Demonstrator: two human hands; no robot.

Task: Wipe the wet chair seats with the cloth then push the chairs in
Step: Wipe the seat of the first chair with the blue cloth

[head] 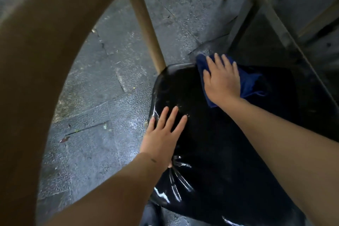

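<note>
closest to the camera, a tan curved chair back [42, 46] swept across the left side of the view, blurred by nearness. below it the black chair seat [211, 143] lay glossy and wet, with bright streaks of water near its front left edge. the left hand [161, 135] rested flat on the left part of the seat, fingers straight and slightly spread, holding nothing. farther along, the right hand [222, 79] pressed down on a dark blue cloth [249, 82] at the far side of the seat, its fingers straight and laid over the fabric rather than curled round it. the cloth was bunched, with folds showing to the right of the hand and one corner poking out beneath the wrist. a tan chair leg [146, 29] rose from the far left corner of the seat. beyond lay the wet grey stone floor [102, 82], and at the upper right stood the dark legs of a table [275, 18].
</note>
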